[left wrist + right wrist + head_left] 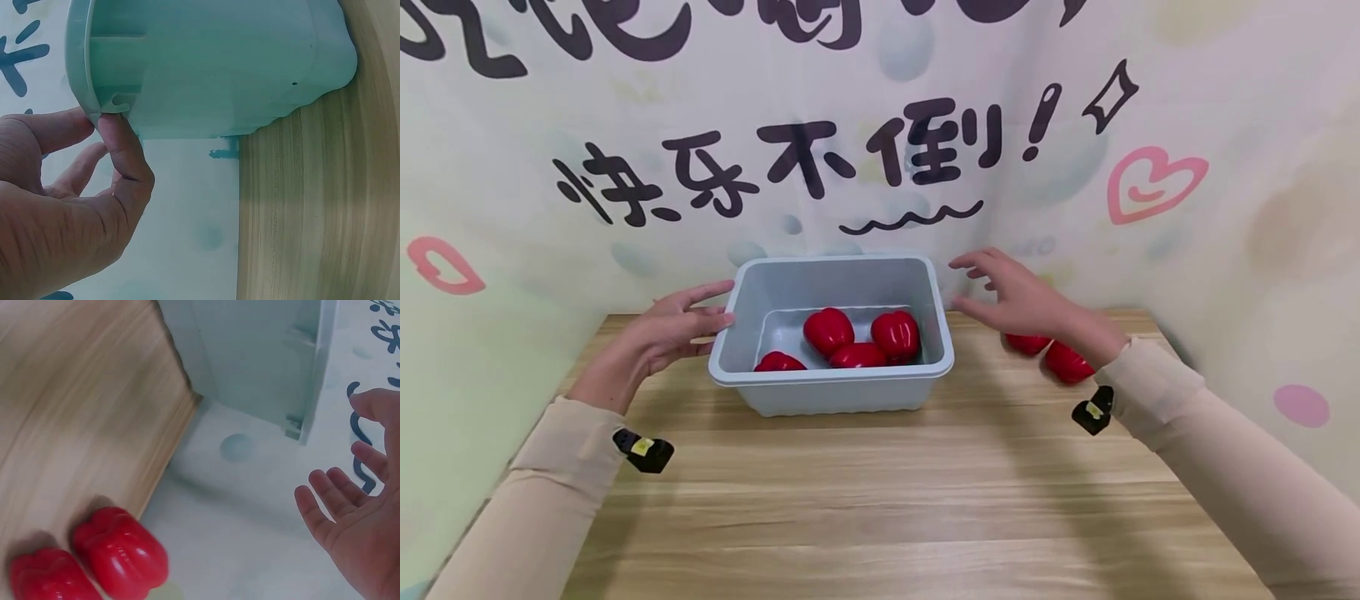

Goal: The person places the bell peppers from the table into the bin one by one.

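Observation:
A pale blue-grey plastic bin point(838, 395) stands on the table with several red bell peppers point(828, 332) in it. At its left end my left hand point(664, 332) pinches the rim; in the left wrist view the thumb and a bent finger point(128, 147) meet at the rim's edge. My right hand point(1018, 292) hovers off the bin's right rim, fingers spread and loosely bent, holding nothing. In the right wrist view a gap shows between that hand point(356, 519) and the bin wall point(256, 356).
Two more red bell peppers point(1067, 363) lie on the table to the right, partly behind my right forearm. The wood-grain table point(880, 500) extends in front of the bin. Close behind hangs a printed cloth point(820, 108) with dark lettering and hearts.

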Motion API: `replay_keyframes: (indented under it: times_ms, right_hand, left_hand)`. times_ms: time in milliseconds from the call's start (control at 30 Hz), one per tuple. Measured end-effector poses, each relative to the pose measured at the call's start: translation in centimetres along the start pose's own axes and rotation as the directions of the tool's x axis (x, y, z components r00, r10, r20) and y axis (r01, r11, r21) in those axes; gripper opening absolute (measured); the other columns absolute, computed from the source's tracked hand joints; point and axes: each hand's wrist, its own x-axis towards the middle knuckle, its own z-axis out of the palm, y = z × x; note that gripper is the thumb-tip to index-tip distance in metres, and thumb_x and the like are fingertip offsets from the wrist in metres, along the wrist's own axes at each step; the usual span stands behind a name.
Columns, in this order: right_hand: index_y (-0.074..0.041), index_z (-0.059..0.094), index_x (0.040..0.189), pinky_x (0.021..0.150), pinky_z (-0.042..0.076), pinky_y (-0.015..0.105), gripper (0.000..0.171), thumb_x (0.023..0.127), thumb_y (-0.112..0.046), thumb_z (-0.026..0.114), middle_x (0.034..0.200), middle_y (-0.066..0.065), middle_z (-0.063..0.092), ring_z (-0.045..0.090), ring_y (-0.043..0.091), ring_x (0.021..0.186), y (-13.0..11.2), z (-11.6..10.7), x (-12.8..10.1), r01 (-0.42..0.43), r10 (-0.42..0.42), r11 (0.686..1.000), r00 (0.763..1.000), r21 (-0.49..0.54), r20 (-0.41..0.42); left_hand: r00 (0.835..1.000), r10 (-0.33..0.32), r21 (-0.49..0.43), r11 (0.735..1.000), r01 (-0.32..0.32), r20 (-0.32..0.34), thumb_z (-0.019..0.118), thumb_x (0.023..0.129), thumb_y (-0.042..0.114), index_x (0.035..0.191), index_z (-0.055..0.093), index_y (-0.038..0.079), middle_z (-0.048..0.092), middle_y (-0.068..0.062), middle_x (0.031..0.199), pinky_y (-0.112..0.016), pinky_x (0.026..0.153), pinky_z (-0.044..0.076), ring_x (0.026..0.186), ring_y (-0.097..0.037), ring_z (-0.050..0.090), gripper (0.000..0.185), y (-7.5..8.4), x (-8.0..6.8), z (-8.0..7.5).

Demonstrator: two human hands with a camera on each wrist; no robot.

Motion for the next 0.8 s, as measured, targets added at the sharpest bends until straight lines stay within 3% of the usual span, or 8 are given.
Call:
replay_keyframes:
  times_ms: [300,800]
  right_hand:
    - [-0.003,0.052,0.15,0.111,0.051,0.062,0.056,0.099,-0.018,0.072,0.153,0.02,0.053,0.058,0.043,0.135,1.8,-0.2,-1.9,-0.025,0.027,0.998,0.999,0.057,-0.042]
    - [-0.008,0.044,0.156,0.11,0.052,0.064,0.07,0.096,-0.022,0.077,0.159,0.019,0.047,0.053,0.043,0.14,3.7,0.0,-5.0,-0.114,0.123,0.989,0.988,0.096,-0.098]
  left_hand:
    - [1.0,-0.001,0.013,1.0,0.001,-0.001,0.058,0.109,0.022,0.172,0.007,0.028,0.032,-0.019,0.173,-0.027,0.092,0.054,0.146,-0.037,0.045,0.081,0.0,0.1,0.2]
    - [1.0,-0.003,0.003,1.0,0.003,-0.01,0.058,0.109,0.021,0.172,0.008,0.027,0.033,-0.021,0.172,-0.027,0.092,0.054,0.145,-0.037,0.045,0.081,0.2,-0.3,0.4]
